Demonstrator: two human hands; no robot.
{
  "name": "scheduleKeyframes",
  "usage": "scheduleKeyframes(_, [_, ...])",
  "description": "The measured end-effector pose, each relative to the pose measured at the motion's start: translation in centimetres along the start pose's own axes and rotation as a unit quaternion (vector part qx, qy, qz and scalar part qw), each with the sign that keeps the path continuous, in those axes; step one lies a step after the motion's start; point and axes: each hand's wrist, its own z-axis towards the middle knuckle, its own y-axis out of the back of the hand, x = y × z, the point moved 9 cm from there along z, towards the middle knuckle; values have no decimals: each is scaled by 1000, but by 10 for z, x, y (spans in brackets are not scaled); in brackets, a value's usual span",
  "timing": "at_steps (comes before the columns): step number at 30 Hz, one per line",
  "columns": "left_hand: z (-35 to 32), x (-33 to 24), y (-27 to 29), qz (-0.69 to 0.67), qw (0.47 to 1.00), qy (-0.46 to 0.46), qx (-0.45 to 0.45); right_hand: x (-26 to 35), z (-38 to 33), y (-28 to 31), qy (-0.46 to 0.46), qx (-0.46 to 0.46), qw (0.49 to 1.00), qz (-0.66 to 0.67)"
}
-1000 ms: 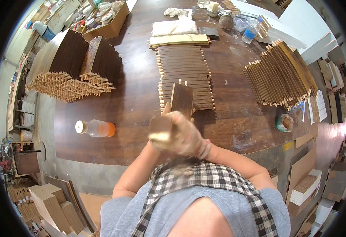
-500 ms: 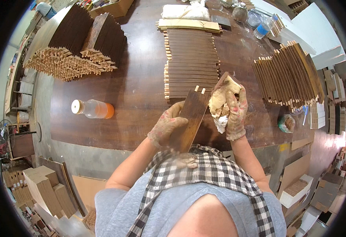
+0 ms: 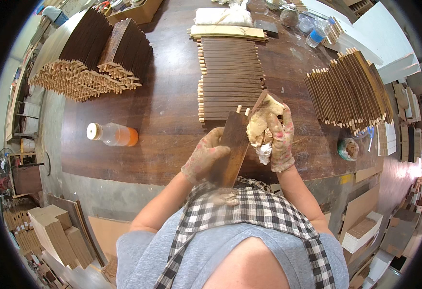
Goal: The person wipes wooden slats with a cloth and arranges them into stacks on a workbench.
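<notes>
My left hand point(image 3: 204, 156), in a stained work glove, is closed round a dark brown wooden slat point(image 3: 234, 147). Two pale dowel pins stick out of the slat's far end. In my gloved right hand point(image 3: 282, 144) is a crumpled cream rag point(image 3: 257, 126), held against or just beside the slat's right edge; whether they touch I cannot tell. A flat brown piece point(image 3: 264, 98) shows at the rag's far side, its kind unclear. Just beyond both hands lies a row of dark slats point(image 3: 231, 79) with dowelled ends.
A large stack of dowelled slats point(image 3: 83, 45) stands far left, another row of slats point(image 3: 348, 91) at right. A bottle of orange liquid point(image 3: 112, 134) lies on the brown table point(image 3: 172, 159) at left. Near the right edge is a small jar point(image 3: 348, 149); a water bottle point(image 3: 317, 36) lies behind.
My right hand and the rag have shifted a little left, closer to the slat. My left hand keeps its hold on the slat with hardly any movement.
</notes>
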Motion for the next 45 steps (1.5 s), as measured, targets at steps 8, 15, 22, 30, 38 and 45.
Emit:
scheduleKeyframes(8, [7,13,13,13,999,20,-32,-9,3,0,-27,24,999,-13])
scheduleKeyframes(15, [0,-7,-7,-98,993,46,46,23,17,-13,70,27,984,-160])
scheduleKeyframes(22, [-23,2,-29,-252,964,26,85,34,-12,-89,279,145,894,-319])
scheduleKeyframes(30, [-25,-24,-5,74,970,-230,23,10,-57,-96,248,264,888,-285])
scheduleKeyframes(38, [-14,12,-37,-342,928,86,124,51,55,-29,285,47,917,-275])
scheduleKeyframes(45, [8,-5,-30,-476,865,59,149,56,-19,-108,449,168,789,-384])
